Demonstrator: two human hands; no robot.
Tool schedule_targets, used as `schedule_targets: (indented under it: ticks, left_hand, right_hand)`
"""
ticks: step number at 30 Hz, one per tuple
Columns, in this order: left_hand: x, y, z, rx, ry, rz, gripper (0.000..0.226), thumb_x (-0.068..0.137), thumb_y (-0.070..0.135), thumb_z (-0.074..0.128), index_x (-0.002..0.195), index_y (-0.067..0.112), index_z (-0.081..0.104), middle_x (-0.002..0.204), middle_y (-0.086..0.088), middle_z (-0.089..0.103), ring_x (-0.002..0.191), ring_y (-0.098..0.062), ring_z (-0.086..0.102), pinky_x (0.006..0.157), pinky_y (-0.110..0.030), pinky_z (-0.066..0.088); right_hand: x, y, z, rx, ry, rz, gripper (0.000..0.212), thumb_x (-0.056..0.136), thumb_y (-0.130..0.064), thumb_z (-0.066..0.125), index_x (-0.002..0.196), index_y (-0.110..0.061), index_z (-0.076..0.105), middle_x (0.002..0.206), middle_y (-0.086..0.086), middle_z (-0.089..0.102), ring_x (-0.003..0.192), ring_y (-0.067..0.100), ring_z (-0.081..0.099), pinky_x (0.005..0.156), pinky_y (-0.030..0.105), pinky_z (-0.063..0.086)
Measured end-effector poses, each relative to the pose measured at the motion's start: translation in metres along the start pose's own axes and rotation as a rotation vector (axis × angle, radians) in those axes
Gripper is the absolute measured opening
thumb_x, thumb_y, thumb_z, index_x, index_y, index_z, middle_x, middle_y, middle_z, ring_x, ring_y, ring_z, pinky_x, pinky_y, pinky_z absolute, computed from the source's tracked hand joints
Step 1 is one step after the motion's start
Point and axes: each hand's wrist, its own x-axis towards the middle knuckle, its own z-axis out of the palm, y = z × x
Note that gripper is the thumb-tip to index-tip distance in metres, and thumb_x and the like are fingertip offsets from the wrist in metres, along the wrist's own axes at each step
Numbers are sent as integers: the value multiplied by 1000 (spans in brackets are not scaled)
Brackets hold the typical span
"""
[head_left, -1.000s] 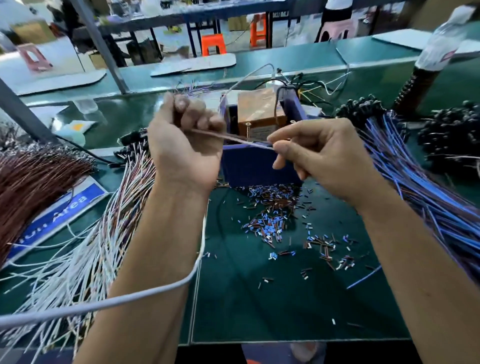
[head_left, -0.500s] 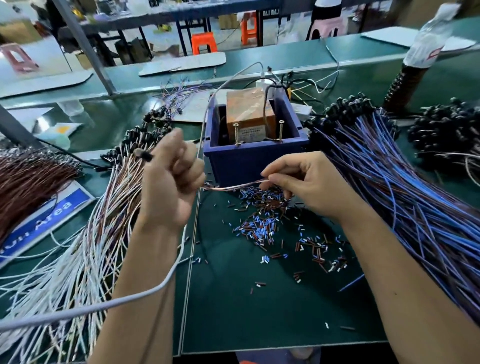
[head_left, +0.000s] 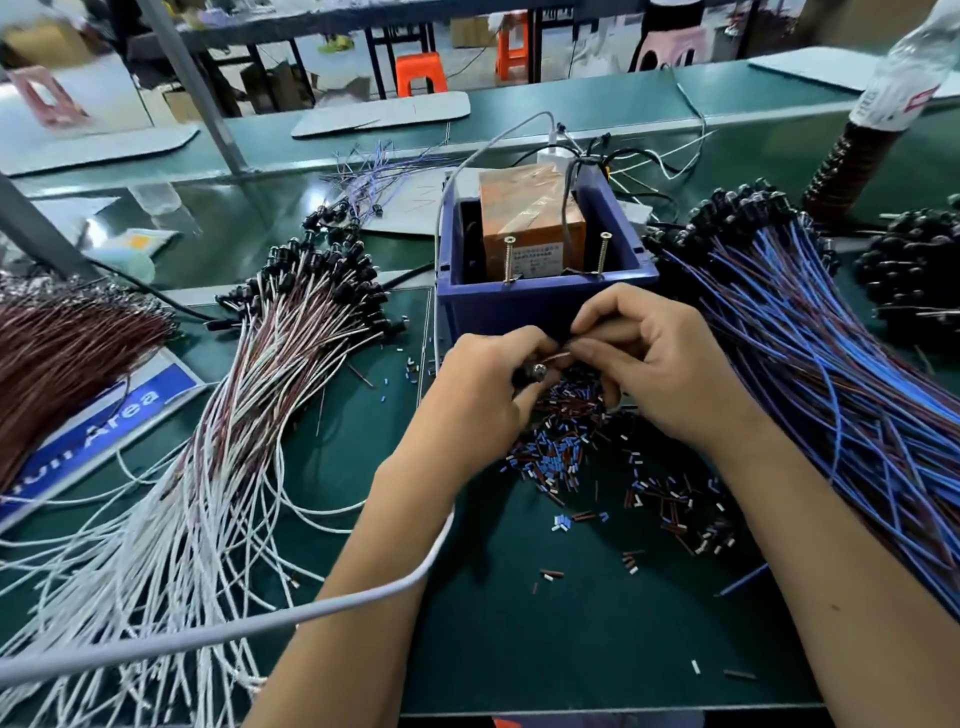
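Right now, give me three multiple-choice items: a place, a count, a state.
1. The bundle of blue wires lies where from the dark blue plastic bin? A) left B) right C) inside
2. Upright metal screws behind the bin's front wall? A) two B) four C) none
3. The left hand and right hand: A) rest flat B) lift the bin C) hold one thin reddish wire
1 B: the blue strands fan out on its right. 2 A: two stand side by side there. 3 C: both pinch it in front of the bin.
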Motion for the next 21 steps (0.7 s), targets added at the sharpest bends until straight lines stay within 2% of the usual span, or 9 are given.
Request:
schedule_targets:
  ticks: [4,7,10,14,18,21]
  left_hand:
    - [1,-5,3,-11,44,-14,17,83,-5,76,94,7,76,79,-2,75,72,-21,68,68,-38,54]
    - [0,-5,3,-47,61,-6,12,87,-3,76,93,7,78,79,-1,75,73,-17,70,70,-36,55]
    - [0,-7,2,-96,52,16,9,93,2,73,88,8,77,77,3,74,72,-14,69,70,-34,55]
    - [-1,-9,2,-178,35,-24,15,96,8,71,82,11,76,69,6,71,62,-13,63,62,-30,49]
    - [-2,-11,2,-212,-23,-68,13,94,6,71,84,11,77,64,7,70,57,-3,58,61,-17,43]
    - [-3,-11,1,-222,-54,-109,12,93,5,71,86,12,78,62,8,70,57,-1,58,62,-17,45]
  right_hand:
    - [-1,3,2,-108,31,14,10,95,-11,74,94,-21,74,77,-8,77,46,17,64,53,27,55]
    - [1,3,-1,-159,54,19,15,92,-15,78,86,-29,78,74,-9,76,49,13,64,56,26,54]
    - [0,4,-4,-194,48,39,9,89,-25,81,83,-31,79,72,-9,74,57,6,64,59,27,52]
    - [1,2,-7,-174,16,44,9,90,-22,81,83,-28,79,70,-16,72,60,0,62,61,16,47]
    - [1,1,-7,-144,0,116,5,90,-18,81,85,-17,80,67,-1,73,56,11,62,55,31,54]
    - [1,0,-7,-128,-11,152,7,90,-16,80,84,-15,78,54,-3,65,48,10,57,52,20,47]
